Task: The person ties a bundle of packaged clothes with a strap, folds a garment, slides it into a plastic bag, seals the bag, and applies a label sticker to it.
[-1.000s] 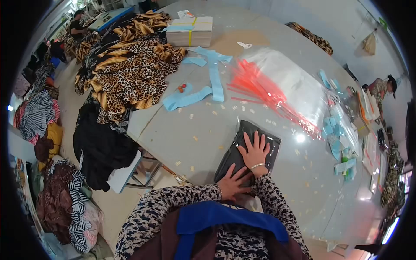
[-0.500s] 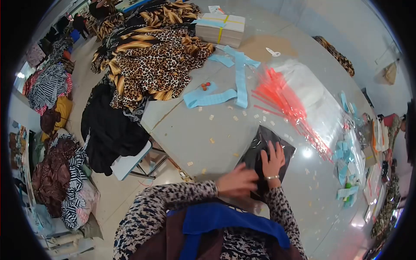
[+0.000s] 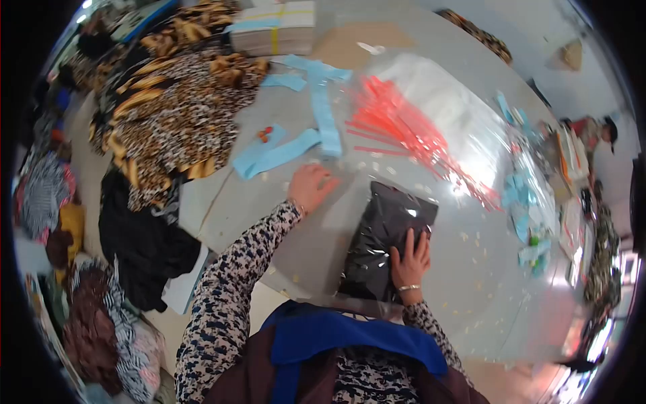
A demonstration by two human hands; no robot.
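Observation:
A black item in a clear plastic bag (image 3: 382, 236) lies flat on the grey table (image 3: 303, 249) in front of me. My right hand (image 3: 410, 259) rests on its right side with the fingers spread. Up and to the left of the package, my left hand (image 3: 313, 187) is over the table, its fingers bent and blurred; whether they hold anything is hidden. A light blue strip (image 3: 279, 153) lies just beyond that hand. Red strips (image 3: 404, 121) and clear plastic bags (image 3: 457, 114) are behind the package.
Leopard-print fabric (image 3: 182, 108) covers the table's left side, near a tied stack of card (image 3: 276, 30). Black cloth (image 3: 138, 236) hangs at the left edge. Blue scraps (image 3: 521, 195) lie at the right, where another person (image 3: 595, 133) is present.
My left hand has left the package and reached forward and left. My right hand stays on the package, now lower on it. The view has shifted between frames.

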